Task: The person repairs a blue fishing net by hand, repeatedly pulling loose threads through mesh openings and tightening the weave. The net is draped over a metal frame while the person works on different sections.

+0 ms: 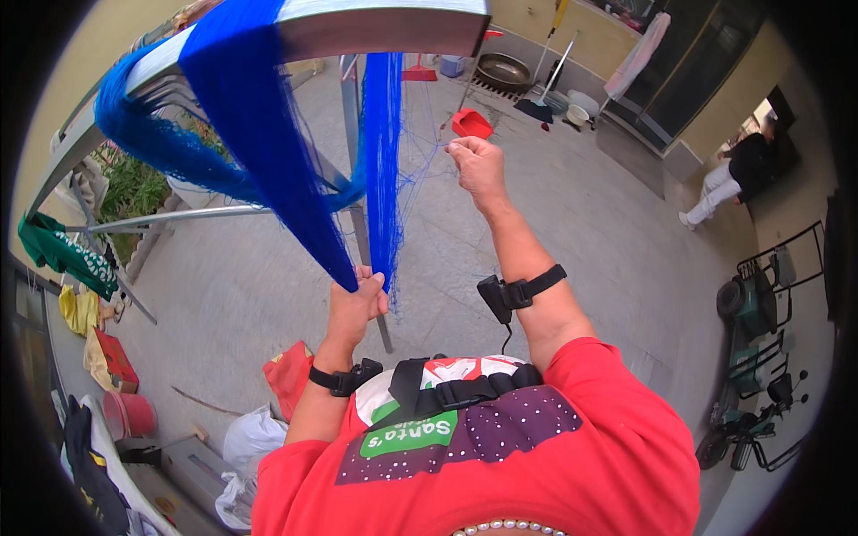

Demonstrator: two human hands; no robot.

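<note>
Left hand [351, 310] grips blue skein's [255, 116] bottom; right hand [481, 168] pinches thin strands [438, 145] right of skein; red bucket [130, 414] left of skein, contents unclear.

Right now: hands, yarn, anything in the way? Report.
Left hand gripping blue yarn at bottom. Right hand pinching loose strands. Yarn draped over metal frame. Strands straggling between.

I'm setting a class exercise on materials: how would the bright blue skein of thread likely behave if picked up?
The bright blue skein is probably floppy, since it drapes over the metal bar and narrows at the left hand. It looks apt to tangle, as loose strands stray toward the right hand. Its fine threads suggest little weight for its size.
</note>
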